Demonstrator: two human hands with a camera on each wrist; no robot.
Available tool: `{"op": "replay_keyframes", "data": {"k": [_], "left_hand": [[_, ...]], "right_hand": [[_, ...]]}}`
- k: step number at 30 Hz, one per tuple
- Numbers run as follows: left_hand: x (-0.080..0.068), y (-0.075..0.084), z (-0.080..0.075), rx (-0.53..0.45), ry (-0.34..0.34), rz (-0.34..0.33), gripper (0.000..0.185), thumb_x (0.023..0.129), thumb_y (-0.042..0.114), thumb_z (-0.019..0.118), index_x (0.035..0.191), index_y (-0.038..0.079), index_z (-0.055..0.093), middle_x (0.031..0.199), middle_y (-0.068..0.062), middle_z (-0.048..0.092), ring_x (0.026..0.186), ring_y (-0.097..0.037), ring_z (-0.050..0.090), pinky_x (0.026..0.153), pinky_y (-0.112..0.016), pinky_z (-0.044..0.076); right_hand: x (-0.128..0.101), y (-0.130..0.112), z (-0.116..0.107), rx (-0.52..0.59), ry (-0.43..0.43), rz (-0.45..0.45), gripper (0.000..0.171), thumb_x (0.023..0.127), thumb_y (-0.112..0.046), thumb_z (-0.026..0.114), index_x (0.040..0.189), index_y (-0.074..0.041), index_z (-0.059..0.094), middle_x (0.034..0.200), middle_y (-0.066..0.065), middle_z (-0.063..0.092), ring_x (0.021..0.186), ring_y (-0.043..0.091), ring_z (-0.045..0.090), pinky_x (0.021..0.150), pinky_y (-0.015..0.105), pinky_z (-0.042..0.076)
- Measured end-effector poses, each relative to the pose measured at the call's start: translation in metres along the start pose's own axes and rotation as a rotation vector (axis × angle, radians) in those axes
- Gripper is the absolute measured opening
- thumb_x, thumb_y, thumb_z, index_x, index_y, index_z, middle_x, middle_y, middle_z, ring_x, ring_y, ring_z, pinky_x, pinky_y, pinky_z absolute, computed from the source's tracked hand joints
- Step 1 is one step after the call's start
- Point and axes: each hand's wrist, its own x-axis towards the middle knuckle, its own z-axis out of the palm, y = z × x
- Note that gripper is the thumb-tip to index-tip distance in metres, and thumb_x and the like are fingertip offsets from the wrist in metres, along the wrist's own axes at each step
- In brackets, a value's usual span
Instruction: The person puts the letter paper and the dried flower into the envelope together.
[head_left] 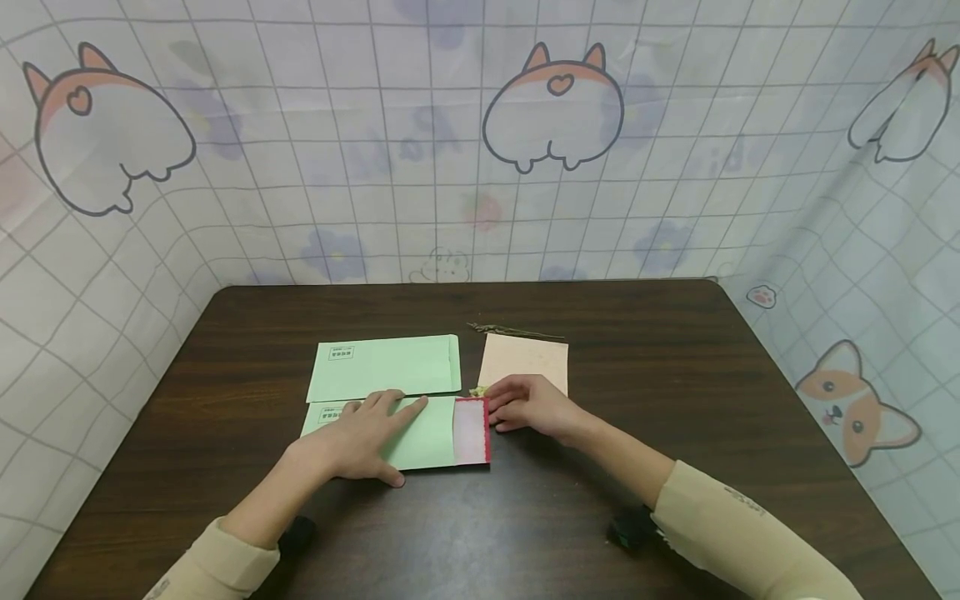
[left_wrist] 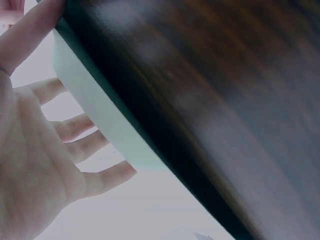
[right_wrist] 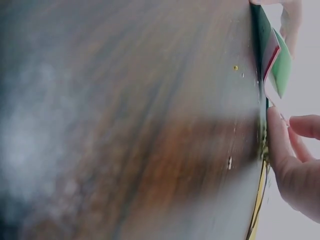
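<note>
A green envelope [head_left: 420, 437] lies on the dark wooden table [head_left: 675, 375], with a red-edged pale card [head_left: 472, 431] sticking out of its right end. My left hand [head_left: 390, 425] presses flat on this envelope, fingers straight; the left wrist view shows the palm and spread fingers [left_wrist: 90, 145] against the envelope [left_wrist: 100, 110]. My right hand [head_left: 510, 404] rests on the table just right of the card, thumb tip at its edge and fingers loosely curled, nothing between them. In the right wrist view the right hand [right_wrist: 290, 150] sits below the card's raised end [right_wrist: 271, 55].
A second green envelope [head_left: 386, 367] lies just behind the first. A beige sheet [head_left: 525, 360] lies behind my right hand, with a thin dried sprig [head_left: 513, 331] at its far edge and a small yellowish bit [head_left: 476, 390] beside the fingers. A patterned curtain surrounds the table.
</note>
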Motion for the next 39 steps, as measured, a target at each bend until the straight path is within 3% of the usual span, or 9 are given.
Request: {"op": "replay_keyframes", "data": {"k": [18, 39], "left_hand": [[0.001, 0.002, 0.0, 0.004, -0.001, -0.006, 0.108, 0.076, 0.044, 0.091, 0.162, 0.014, 0.033, 0.153, -0.02, 0.036, 0.14, -0.042, 0.035, 0.104, -0.067, 0.035], [0.002, 0.002, -0.001, 0.004, -0.019, -0.016, 0.108, 0.076, 0.046, 0.09, 0.162, 0.014, 0.032, 0.153, -0.021, 0.035, 0.14, -0.041, 0.036, 0.103, -0.068, 0.034]], "right_hand": [[0.006, -0.005, 0.01, 0.061, -0.058, 0.007, 0.041, 0.099, 0.005, 0.062, 0.138, 0.012, 0.049, 0.126, 0.028, 0.066, 0.114, 0.042, 0.066, 0.092, 0.046, 0.056], [0.013, -0.008, 0.015, 0.082, -0.19, 0.005, 0.055, 0.098, 0.005, 0.06, 0.149, 0.008, 0.038, 0.136, 0.027, 0.06, 0.122, 0.038, 0.063, 0.094, 0.044, 0.056]]}}
